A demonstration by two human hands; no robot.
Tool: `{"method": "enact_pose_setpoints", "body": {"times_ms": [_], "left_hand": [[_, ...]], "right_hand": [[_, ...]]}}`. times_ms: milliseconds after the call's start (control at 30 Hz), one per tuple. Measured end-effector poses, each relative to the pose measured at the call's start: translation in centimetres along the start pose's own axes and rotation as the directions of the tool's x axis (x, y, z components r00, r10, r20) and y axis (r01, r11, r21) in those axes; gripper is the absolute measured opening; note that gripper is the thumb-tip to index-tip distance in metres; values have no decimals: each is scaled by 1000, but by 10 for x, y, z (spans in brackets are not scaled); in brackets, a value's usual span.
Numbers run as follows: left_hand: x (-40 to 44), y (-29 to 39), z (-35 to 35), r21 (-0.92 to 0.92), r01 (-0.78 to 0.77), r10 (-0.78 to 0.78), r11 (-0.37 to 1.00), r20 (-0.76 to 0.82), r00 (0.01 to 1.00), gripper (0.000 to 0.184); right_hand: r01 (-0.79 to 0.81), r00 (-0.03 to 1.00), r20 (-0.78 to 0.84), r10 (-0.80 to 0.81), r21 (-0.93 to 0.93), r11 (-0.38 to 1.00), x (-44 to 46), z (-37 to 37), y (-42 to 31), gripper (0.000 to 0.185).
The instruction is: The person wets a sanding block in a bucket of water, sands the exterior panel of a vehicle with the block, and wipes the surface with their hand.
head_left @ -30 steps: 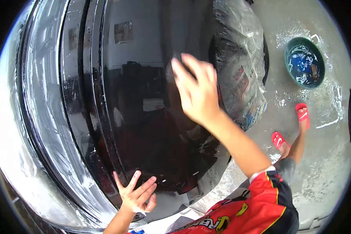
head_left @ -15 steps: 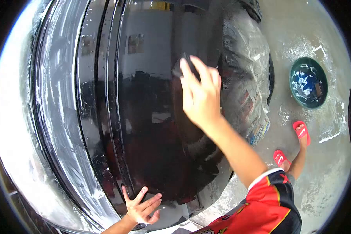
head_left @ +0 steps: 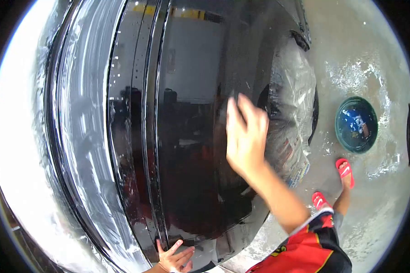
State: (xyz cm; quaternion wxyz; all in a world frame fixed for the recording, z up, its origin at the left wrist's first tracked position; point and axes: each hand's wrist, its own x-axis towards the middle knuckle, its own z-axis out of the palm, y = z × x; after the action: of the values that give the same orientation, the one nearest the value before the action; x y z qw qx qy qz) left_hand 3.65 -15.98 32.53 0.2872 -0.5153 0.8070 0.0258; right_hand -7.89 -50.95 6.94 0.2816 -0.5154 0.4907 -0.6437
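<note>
Both of my hands are on a glossy black car body panel (head_left: pixel 191 168). My right hand (head_left: pixel 247 136) is over the panel's right part, near the plastic-covered wheel, its fingers bent around a small dark pad that shows only partly and is blurred. My left hand (head_left: pixel 176 260) rests with spread fingers on the lower end of the panel, beside the long trim lines, and holds nothing. White streaks cover the window (head_left: pixel 89 113) left of the panel.
Clear plastic and printed paper (head_left: pixel 296 109) cover the wheel. A green basin (head_left: pixel 356 125) of water with blue and brownish things in it stands on the wet floor (head_left: pixel 369 204) at the right. My feet in red slippers (head_left: pixel 345 170) are below it.
The view has shifted, so the car panel lies further right and the basin lower. My right hand keeps its bent grip on the panel. My left hand remains spread near the bottom.
</note>
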Motion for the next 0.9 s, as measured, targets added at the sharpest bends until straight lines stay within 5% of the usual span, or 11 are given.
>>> {"method": "enact_pose_setpoints", "body": {"times_ms": [133,267,300,400,500,667,833,867,900], "left_hand": [[-4,0,5,-93,76,-79,993,-26,997,26],[-6,-1,8,-89,80,-84,993,-39,996,20],[-9,0,9,-93,78,-83,993,-41,996,20],[-12,-1,10,-104,88,-92,991,-31,995,21],[-12,0,11,-179,83,-87,980,-17,996,22],[-5,3,0,-93,70,-70,993,-5,998,25],[-1,4,4,-154,69,-71,986,-4,997,33],[-6,6,5,-203,101,-108,974,-22,994,33],[-19,7,15,-93,195,-182,976,135,974,32]], "right_hand": [[26,988,147,-40,91,996,-103,-31,-31,39],[23,999,-44,-21,35,999,68,14,34,38],[96,990,-91,-107,-110,989,116,23,61,37],[-9,979,-204,5,-19,1000,230,56,154,36],[-150,968,-206,141,-32,988,257,55,169,38],[35,996,-86,-36,-11,999,83,18,24,40],[-55,976,216,21,154,987,-210,-54,-52,38],[-38,978,209,8,140,989,-213,-56,-50,37],[35,985,165,-43,52,998,-189,-48,-45,34]]}}
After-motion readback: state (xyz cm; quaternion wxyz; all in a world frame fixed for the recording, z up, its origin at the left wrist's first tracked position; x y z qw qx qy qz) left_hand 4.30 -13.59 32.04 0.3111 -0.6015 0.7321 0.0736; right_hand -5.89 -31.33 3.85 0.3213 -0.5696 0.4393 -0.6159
